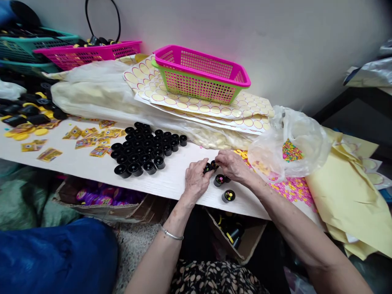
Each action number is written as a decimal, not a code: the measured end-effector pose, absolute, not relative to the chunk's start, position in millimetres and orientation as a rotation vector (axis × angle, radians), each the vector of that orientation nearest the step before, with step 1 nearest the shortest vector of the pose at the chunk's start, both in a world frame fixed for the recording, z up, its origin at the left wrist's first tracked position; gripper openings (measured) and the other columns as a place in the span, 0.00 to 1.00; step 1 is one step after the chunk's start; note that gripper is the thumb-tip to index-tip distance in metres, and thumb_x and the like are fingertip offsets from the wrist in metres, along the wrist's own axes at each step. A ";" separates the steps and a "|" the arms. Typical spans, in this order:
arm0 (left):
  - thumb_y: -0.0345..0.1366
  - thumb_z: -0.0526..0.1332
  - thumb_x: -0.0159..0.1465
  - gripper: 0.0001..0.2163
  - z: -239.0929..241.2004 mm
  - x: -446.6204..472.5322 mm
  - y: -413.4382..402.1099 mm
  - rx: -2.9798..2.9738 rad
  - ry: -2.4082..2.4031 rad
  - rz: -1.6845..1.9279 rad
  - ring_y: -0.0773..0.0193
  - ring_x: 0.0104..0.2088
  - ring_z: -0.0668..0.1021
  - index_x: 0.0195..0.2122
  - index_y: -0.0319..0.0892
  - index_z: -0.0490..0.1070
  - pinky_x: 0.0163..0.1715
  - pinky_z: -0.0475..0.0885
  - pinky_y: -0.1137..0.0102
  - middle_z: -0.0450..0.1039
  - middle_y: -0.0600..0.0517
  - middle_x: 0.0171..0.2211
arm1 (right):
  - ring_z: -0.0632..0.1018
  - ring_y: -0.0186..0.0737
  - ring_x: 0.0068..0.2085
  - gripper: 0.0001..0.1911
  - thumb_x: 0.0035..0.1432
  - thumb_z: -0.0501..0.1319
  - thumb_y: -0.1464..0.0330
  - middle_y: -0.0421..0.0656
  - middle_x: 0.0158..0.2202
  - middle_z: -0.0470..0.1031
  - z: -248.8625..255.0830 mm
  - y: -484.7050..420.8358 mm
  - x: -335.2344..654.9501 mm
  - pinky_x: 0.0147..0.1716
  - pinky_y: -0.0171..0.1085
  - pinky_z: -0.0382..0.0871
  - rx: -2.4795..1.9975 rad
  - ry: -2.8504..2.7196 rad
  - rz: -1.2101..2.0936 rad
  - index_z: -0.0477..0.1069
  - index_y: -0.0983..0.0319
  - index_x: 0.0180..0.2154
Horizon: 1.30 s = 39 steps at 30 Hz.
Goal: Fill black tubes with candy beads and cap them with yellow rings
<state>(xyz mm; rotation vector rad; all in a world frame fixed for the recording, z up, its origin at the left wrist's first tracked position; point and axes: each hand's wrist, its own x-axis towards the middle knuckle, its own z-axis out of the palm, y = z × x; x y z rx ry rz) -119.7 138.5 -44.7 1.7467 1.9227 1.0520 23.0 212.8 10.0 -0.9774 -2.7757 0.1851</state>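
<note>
My left hand (196,176) curls its fingers and thumb round a small black cup (208,168) on the white table. A second black cup (214,164) stands against it, under the fingertips of my right hand (232,165). The right fingers are pinched together; what is between them is hidden. Just below, a black cup (219,180) holds small coloured pieces, pink among them, and part of another shows beside it. Nearer the table's front edge stands one more black cup (228,196) with yellow and green bits inside. Left of my hands, several open-topped black cups (141,149) stand packed together.
Pink and yellow pieces (290,190) lie scattered at right, beside a clear bag (309,134) of coloured bits. Stacked baskets (199,81) sit on sticker sheets (183,104) behind. Yellow packets (98,139) lie at left. Cardboard boxes (101,208) are under the table.
</note>
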 end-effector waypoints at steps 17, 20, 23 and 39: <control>0.39 0.60 0.58 0.20 -42.9 -121.1 140.2 1.771 1.901 0.953 0.54 0.46 0.70 0.53 0.49 0.66 0.44 0.65 0.60 0.73 0.51 0.47 | 0.68 0.37 0.32 0.10 0.52 0.54 0.76 0.45 0.28 0.70 20.6 213.0 11.7 0.31 0.35 0.56 -1.079 -2.787 0.368 0.73 0.65 0.26; 0.40 0.61 0.58 0.22 -42.9 -121.4 140.9 1.769 1.899 0.963 0.54 0.46 0.70 0.54 0.48 0.65 0.44 0.66 0.61 0.74 0.51 0.46 | 0.69 0.35 0.31 0.07 0.51 0.57 0.73 0.42 0.27 0.70 15.9 225.4 31.1 0.32 0.34 0.60 -1.026 -2.490 0.701 0.74 0.65 0.27; 0.41 0.62 0.57 0.24 -44.2 -121.9 141.9 1.760 1.903 0.989 0.55 0.46 0.70 0.55 0.48 0.64 0.44 0.66 0.62 0.74 0.51 0.45 | 0.70 0.35 0.30 0.05 0.48 0.59 0.71 0.40 0.26 0.71 10.1 240.0 62.1 0.32 0.34 0.62 -1.114 -2.133 0.841 0.74 0.64 0.27; 0.41 0.66 0.51 0.14 -48.5 -122.7 141.7 1.631 1.924 1.087 0.58 0.42 0.72 0.40 0.47 0.72 0.42 0.67 0.65 0.74 0.52 0.39 | 0.67 0.38 0.34 0.12 0.53 0.51 0.76 0.46 0.30 0.70 -7.6 219.1 104.1 0.33 0.35 0.55 -1.430 -2.736 0.168 0.69 0.64 0.23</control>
